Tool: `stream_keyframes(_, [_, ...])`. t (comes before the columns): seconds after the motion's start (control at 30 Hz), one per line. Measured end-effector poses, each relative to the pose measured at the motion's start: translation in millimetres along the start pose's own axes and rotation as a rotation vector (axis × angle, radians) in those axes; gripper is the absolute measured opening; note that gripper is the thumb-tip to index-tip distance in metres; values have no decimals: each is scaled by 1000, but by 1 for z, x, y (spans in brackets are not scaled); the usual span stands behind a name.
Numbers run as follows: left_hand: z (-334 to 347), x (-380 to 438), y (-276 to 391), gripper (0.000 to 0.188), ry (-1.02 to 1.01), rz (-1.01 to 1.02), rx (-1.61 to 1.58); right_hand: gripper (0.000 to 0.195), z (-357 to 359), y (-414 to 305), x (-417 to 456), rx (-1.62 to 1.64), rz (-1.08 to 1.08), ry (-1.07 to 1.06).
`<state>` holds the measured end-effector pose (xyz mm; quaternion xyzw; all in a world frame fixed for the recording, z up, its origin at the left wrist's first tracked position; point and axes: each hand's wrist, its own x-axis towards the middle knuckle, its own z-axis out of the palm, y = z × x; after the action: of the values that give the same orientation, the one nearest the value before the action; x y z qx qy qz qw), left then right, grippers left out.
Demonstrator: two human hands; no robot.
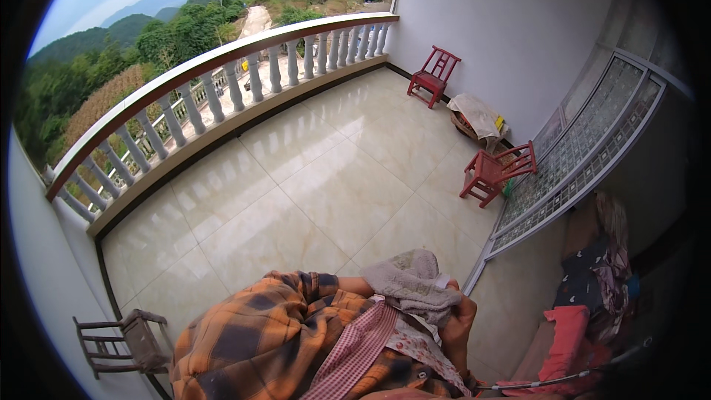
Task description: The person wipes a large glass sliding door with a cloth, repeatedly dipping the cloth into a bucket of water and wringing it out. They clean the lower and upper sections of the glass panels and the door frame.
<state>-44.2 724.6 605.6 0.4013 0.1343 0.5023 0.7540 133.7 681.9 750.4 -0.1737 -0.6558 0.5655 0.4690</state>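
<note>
A grey terry towel (414, 283) is bunched up close in front of my body. My right hand (461, 314) pinches its right edge, where a small white tag (442, 280) sticks out. The left forearm (355, 286) comes out of an orange and dark plaid sleeve (318, 283) and runs under the towel. That cloth covers my left hand, so its fingers cannot be seen. Just below the towel hang a red-and-white checked strip of fabric (355, 344) and a pale cloth with red print (425, 344), both against the plaid shirt (250, 328).
Glossy tiles (333, 183) reach to a white balustrade (233, 86). Two red wooden chairs (433, 75) (489, 175) and a covered basket (475, 116) stand by the wall. A dark wooden chair (139, 339) is at lower left. Sliding doors (589, 150) and heaped fabrics (594, 283) lie right.
</note>
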Motion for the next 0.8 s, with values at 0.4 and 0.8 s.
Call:
stream_keyframes(0.4, [-55, -8, 47, 40, 144, 350, 151, 29, 5, -18, 54, -392, 97, -258])
stream_keyframes(0.8, [-6, 24, 30, 46, 66, 322, 481, 40, -73, 97, 27, -454, 324, 172])
